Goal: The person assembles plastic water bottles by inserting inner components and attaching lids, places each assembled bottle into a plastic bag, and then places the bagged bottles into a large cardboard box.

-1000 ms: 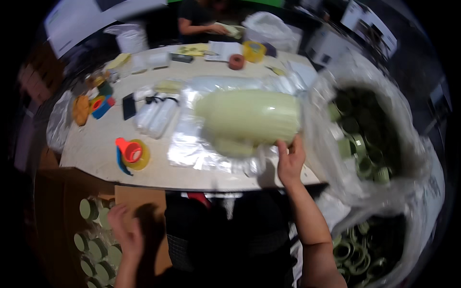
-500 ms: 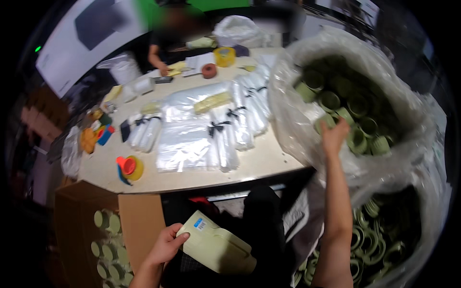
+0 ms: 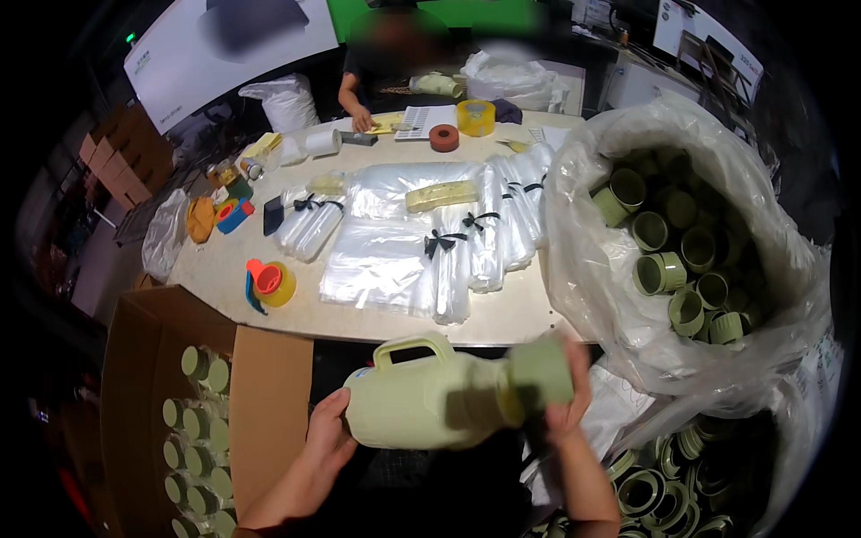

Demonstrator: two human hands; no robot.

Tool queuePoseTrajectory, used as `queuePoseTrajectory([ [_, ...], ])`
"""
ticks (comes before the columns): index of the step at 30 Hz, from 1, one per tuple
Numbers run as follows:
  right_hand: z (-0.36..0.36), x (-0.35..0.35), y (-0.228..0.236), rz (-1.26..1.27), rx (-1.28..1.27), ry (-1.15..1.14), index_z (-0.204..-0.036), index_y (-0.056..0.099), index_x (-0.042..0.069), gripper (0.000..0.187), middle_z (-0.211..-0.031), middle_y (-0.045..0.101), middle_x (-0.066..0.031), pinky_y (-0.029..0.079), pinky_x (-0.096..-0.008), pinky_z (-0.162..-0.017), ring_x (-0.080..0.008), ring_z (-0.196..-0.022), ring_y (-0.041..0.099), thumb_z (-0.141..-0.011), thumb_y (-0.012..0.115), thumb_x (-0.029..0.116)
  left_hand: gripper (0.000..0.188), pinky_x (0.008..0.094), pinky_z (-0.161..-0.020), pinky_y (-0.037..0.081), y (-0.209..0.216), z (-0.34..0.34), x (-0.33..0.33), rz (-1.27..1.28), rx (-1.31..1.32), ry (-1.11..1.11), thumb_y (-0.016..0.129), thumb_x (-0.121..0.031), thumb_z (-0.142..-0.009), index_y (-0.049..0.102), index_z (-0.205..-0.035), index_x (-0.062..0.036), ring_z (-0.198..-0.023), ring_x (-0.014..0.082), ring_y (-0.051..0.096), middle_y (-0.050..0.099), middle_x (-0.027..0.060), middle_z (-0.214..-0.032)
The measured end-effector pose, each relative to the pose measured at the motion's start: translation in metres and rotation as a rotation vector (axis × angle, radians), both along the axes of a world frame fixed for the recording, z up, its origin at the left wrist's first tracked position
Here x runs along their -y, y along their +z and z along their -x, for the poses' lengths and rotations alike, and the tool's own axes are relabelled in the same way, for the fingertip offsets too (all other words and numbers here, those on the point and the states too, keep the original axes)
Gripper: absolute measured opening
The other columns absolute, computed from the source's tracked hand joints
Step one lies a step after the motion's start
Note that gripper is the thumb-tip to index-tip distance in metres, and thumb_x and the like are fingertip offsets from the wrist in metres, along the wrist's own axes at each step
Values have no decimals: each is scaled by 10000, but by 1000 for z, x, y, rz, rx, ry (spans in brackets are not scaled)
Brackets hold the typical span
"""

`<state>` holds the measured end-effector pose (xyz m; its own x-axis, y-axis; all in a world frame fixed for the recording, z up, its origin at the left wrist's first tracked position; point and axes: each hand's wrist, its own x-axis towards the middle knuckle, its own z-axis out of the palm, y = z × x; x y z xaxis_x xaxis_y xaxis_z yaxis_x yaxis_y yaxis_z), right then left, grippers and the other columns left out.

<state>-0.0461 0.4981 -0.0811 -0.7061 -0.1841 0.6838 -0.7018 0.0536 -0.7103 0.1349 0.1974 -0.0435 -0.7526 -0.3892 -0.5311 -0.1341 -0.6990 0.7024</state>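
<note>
A pale green thermos jug lies on its side above my lap, its loop handle facing up. My left hand grips it by the base end. At its neck, on the right, my right hand is closed on a pale green cup-shaped lid, somewhat blurred. The lid meets or overlaps the neck; I cannot tell whether it is seated. Right of them, a large clear plastic bag holds several similar green lids. Below it, another bag contains green rings.
An open cardboard box with wrapped green-capped items stands at the left. On the table lie plastic bag stacks, a yellow-and-red container, a red-brown tape roll and a yellow tape roll. Across it, a person's hand rests near papers.
My right hand has come out of the large bag with a lid and brought it to the jug's neck. The jug has been raised and turned so its handle shows.
</note>
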Motion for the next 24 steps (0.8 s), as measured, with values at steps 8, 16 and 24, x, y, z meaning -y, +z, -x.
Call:
queuePoseTrajectory([
  [8,-70,32,95,-87,-299,377,-1199,640,39,590,-1171,652,-311,535,-508,-876,-440,-1079,643,-881,658,536,366,426,-1009,504,-13,-55,17,-115,46,-45,435,-222,-1066,594,-1254,49,-1136,284,645,656,166,-1243],
  [16,-98,40,122,-299,-480,383,-1357,556,110,635,-1344,558,-309,470,-581,-963,-492,-1184,560,-902,597,550,312,417,-987,531,-29,-75,3,-327,-64,72,472,-181,-1052,606,-1234,34,-1111,265,659,678,151,-1178],
  [24,-101,92,29,289,860,376,-1433,439,-10,608,-1406,510,-177,365,-393,-1106,-288,-1301,486,-1016,459,432,248,350,-772,505,31,-92,19,1240,-566,377,649,-202,-941,603,-1061,11,-846,232,635,649,124,-983],
])
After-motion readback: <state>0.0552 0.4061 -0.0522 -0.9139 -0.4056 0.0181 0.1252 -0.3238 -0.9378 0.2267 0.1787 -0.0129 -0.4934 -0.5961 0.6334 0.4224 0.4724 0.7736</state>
